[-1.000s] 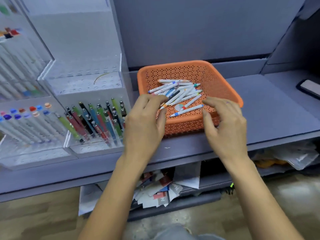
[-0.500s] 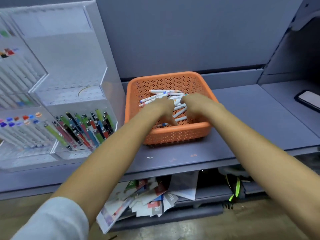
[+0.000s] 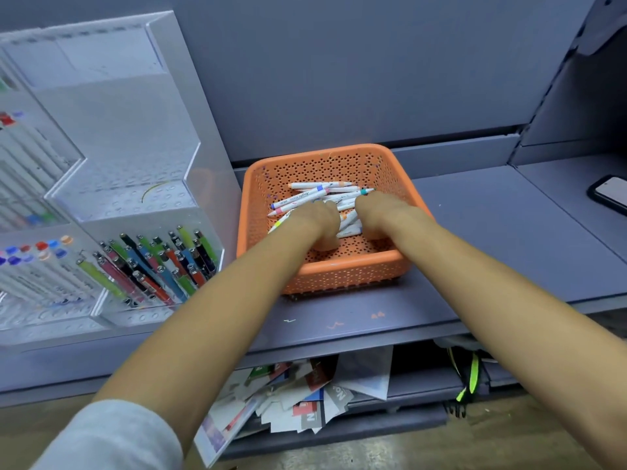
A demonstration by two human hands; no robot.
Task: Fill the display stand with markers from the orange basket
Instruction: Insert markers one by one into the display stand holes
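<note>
The orange basket stands on the grey shelf and holds several white markers with coloured ends. Both my hands are down inside it, on the pile. My left hand has its fingers curled onto the markers and its thumb pointing down at the basket floor. My right hand lies close beside it, fingers curled over the same bundle. The fingertips of both hands are hidden. The clear display stand rises just left of the basket.
The stand's lower tier holds several coloured pens, and white markers with coloured caps fill its far left. A phone lies at the right edge of the shelf. Loose papers sit below.
My hands went from hovering at the basket's near rim down into it and closed together on the markers. The view drew back, so both forearms show at full stretch.
</note>
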